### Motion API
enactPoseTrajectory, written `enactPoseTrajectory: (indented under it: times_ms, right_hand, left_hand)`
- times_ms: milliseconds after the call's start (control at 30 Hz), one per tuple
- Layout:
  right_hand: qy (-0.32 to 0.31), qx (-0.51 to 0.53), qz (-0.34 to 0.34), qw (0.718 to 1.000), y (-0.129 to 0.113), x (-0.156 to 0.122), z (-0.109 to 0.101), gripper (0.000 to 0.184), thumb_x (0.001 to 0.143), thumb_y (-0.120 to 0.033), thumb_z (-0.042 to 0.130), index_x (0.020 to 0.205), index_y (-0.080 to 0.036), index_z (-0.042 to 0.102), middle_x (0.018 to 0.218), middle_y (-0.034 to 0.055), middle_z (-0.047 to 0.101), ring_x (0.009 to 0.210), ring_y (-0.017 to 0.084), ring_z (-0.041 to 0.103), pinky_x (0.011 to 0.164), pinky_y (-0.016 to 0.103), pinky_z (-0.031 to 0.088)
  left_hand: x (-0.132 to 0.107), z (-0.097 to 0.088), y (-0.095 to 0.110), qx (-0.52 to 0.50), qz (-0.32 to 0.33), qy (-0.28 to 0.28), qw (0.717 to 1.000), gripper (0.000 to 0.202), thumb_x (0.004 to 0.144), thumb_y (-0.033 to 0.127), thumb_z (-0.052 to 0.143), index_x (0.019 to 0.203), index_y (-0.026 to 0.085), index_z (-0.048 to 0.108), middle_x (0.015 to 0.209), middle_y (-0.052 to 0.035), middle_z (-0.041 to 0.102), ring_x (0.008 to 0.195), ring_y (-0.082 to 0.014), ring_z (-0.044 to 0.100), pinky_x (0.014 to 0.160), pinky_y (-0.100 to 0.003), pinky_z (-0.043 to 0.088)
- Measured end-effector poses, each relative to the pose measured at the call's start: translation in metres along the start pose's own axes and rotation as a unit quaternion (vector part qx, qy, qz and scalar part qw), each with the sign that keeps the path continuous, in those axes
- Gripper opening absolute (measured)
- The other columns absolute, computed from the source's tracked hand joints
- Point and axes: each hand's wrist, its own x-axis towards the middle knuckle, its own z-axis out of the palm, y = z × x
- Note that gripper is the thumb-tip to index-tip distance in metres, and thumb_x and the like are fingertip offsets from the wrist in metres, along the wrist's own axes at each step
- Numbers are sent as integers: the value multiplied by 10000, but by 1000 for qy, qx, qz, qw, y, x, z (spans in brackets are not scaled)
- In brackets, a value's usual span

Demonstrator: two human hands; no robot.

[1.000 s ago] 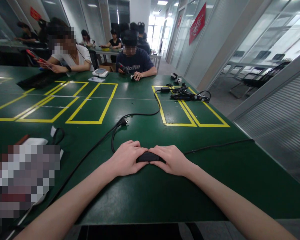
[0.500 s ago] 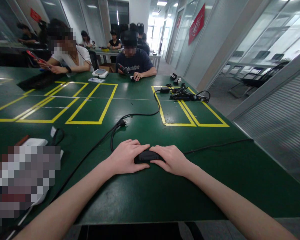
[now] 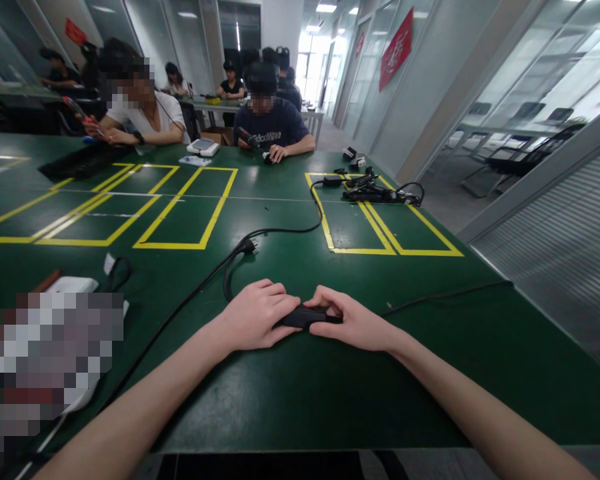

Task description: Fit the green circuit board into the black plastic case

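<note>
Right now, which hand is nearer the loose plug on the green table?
Left. The left hand lies just this side of the plug, holding one end of the black adapter; the right hand grips the other end, farther to the right.

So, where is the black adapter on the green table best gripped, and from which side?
Probably by its two short ends, from left and right. The black adapter lies flat, low and elongated crosswise on the table, so its ends offer the best purchase; the left hand and right hand close on them. Keep off the cable running to its right.
</note>
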Motion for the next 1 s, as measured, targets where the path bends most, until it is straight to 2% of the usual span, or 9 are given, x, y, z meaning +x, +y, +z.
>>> enactPoseTrajectory:
  times_ms: [100,233,333,400,533,667,767,867,1000]
  right_hand:
    - [34,13,-13,999,-2,0,4,334,889,-484,728,946,-204,554,952,0,625,693,102,530,610,223,454]
    - [116,19,-24,993,-1,1,0,375,886,-556,707,957,-210,583,937,19,655,667,119,539,578,237,448]
    - [219,32,-45,974,-1,1,-19,433,817,-601,747,917,-221,564,980,58,711,699,145,585,574,243,455]
    - [300,54,-41,951,-2,1,-37,469,764,-614,775,875,-238,515,903,40,725,578,113,512,482,209,365]
    - [441,112,-39,890,-8,-2,-80,539,674,-592,811,826,-261,414,730,-29,706,405,48,233,402,177,150]
    - [535,108,-73,835,-10,-10,-123,565,563,-521,840,804,-258,401,690,-8,711,385,28,201,412,187,110]
    - [610,72,-79,785,-2,-22,-153,519,582,-483,805,818,-263,398,743,41,720,398,39,239,419,209,125]
    - [706,-6,-8,708,15,-37,-177,332,693,-361,710,829,-256,425,770,40,672,451,75,356,457,230,255]
    - [699,-155,104,691,48,-54,-186,184,716,-223,659,793,-237,492,891,81,682,732,182,613,701,317,469]
  left_hand:
    - [2,-3,-1,4,7,17,1000,328,1056,396,512,1166,137,681,1078,-123,779,961,-253,695,855,-387,535]
    - [1,-8,-2,15,-7,106,994,391,1062,342,516,1394,154,600,1285,-134,741,1161,-264,677,1036,-438,512]
    - [-2,-12,-2,39,-31,161,986,481,1030,290,565,1500,200,525,1510,-146,601,1364,-295,582,1192,-519,399]
    - [-3,-11,-3,51,-44,180,981,473,1016,272,579,1484,213,542,1577,-149,533,1434,-307,525,1232,-555,349]
    - [-5,-2,-6,12,-27,164,986,383,1032,267,555,1402,182,606,1480,-160,623,1368,-276,587,1163,-503,461]
    - [-3,9,-6,-51,-27,94,994,320,1027,274,570,1316,179,670,1371,-119,703,1289,-252,640,1093,-444,531]
    - [-2,12,-4,-72,-40,65,994,287,1019,277,586,1269,197,703,1346,-101,720,1269,-250,653,1091,-445,534]
    - [-2,11,-4,-81,-49,61,994,282,1017,272,589,1255,185,714,1330,-104,728,1257,-251,659,1085,-447,539]
    - [-3,11,-4,-89,-57,54,993,276,1018,278,586,1238,188,725,1318,-101,735,1229,-244,672,1079,-440,541]
